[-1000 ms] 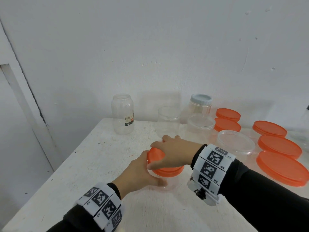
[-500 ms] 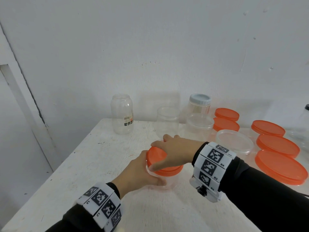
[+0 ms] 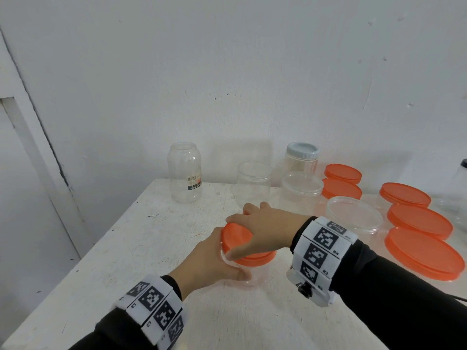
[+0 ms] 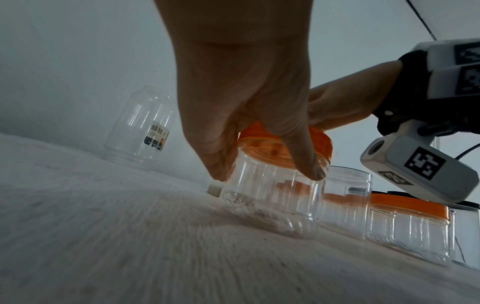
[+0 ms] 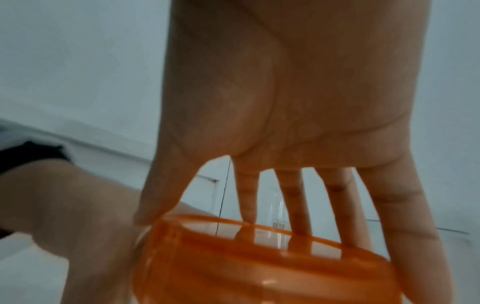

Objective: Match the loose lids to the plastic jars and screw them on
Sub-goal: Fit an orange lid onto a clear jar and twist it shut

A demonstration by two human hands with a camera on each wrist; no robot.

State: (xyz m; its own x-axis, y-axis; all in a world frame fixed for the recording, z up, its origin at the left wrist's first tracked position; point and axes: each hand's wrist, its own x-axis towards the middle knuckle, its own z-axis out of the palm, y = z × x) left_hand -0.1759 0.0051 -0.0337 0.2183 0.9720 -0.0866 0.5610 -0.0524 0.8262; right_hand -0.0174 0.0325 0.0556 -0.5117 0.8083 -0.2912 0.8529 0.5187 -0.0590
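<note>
A small clear plastic jar [image 3: 255, 274] [image 4: 270, 197] stands on the white table [image 3: 141, 248], near its middle. My left hand [image 3: 214, 261] [image 4: 262, 168] grips the jar's side, thumb toward me. An orange lid [image 3: 237, 236] [image 4: 319, 142] [image 5: 259, 263] sits on the jar's mouth. My right hand [image 3: 257, 231] [image 5: 272, 216] lies over the lid from above, with thumb and fingers curled round its rim.
At the back stand an open labelled bottle [image 3: 185, 173], an open clear jar [image 3: 253, 183], a grey-lidded jar [image 3: 302, 157] and an open wide tub [image 3: 300, 190]. Several orange-lidded tubs [image 3: 422, 251] and a clear-topped tub [image 3: 353, 215] crowd the right. The table's left edge is close.
Both hands stay on the jar and lid; the right hand has barely shifted on the lid. The view has dipped slightly.
</note>
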